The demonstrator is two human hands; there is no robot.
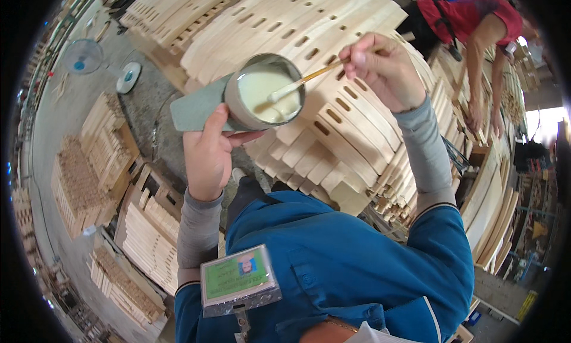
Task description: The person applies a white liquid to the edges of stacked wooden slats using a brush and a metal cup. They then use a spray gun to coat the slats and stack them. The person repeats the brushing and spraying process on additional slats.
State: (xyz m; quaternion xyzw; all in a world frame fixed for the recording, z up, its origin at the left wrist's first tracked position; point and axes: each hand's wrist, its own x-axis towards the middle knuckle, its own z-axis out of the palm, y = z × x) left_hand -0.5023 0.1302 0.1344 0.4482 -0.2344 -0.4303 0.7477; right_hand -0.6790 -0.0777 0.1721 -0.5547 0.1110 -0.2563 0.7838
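My left hand is closed on a round grey cup with a flat grey-green panel at its left side. Inside the cup is a pale cream liquid, which looks like glue. Between the fingertips of my right hand is a thin wooden stick. Its whitish, coated tip points down into the cup, at the liquid. Below and beyond the cup lie rows of pale wooden slats with oval slots cut in them.
Stacked wooden pieces stand on the floor at the left, near a white fan. At the upper right a person in a red shirt bends over wood with both arms down. Curved boards lean at the right.
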